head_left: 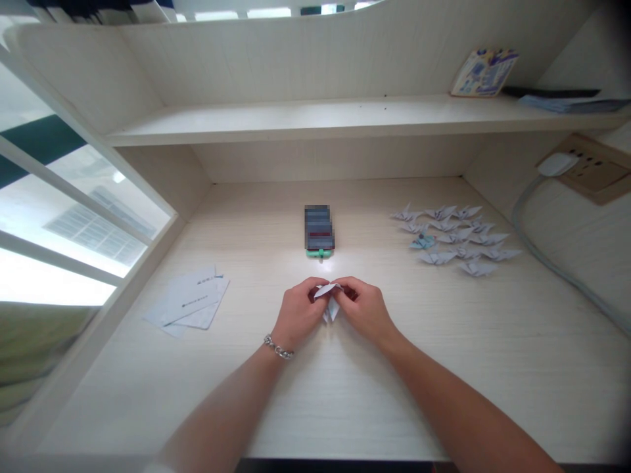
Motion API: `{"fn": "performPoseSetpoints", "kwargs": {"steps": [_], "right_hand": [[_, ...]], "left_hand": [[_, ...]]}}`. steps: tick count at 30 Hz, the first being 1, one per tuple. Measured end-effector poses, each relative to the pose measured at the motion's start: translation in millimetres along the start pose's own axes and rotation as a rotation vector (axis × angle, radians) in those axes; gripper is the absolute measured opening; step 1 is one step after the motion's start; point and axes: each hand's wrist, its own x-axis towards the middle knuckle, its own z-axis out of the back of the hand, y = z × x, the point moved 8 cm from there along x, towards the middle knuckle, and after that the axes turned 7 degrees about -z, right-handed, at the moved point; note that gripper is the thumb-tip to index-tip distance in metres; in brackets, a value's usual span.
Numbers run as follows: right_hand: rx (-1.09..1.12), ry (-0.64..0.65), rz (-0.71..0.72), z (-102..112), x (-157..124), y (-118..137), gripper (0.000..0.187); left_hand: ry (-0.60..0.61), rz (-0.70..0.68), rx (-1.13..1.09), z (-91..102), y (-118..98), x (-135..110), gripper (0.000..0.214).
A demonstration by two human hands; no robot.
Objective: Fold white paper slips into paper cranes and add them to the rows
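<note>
Bare forearms [444, 387] are stretched over the near part of the desk [345, 407], one entering from each side, with a chain bracelet [279, 347] worn at the left wrist. Beyond them, at the middle of the desk, a small folded white paper [328, 289] is held between the two hands, its pointed flaps directed towards the near side.

By its look, the piece may be judged very light and thin, crisp along the creases but soft across the flat flaps, and easily crumpled or torn; little slipperiness is to be expected. It would be best held by its edges and folded layers, with light fingertip pressure, so that the points are not bent.

The paper's left side is pinched by the thumb and fingers of the left hand [302, 309], and its right side by those of the right hand [363, 307]. Both grips are closed down to about the paper's thickness; how the hidden fingertips are placed underneath cannot be told. Farther off, a phone [319, 228] is set, with folded paper cranes [454, 235] grouped to the right and loose sheets [194, 302] laid to the left.
</note>
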Motion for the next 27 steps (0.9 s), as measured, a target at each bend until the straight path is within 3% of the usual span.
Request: {"fn": "performPoseSetpoints", "kwargs": {"steps": [9, 16, 27], "right_hand": [[0.431, 0.262, -0.204, -15, 9, -25, 0.029], [0.718, 0.350, -0.355, -22, 9, -33, 0.026], [0.636, 0.400, -0.307, -25, 8, -31, 0.028]], "left_hand": [[-0.004, 0.111, -0.227, -1.9, 16, 3, 0.026], [0.004, 0.082, -0.279, 0.2, 7, 4, 0.029], [0.026, 0.046, -0.313, -4.8, 4, 3, 0.027]]}}
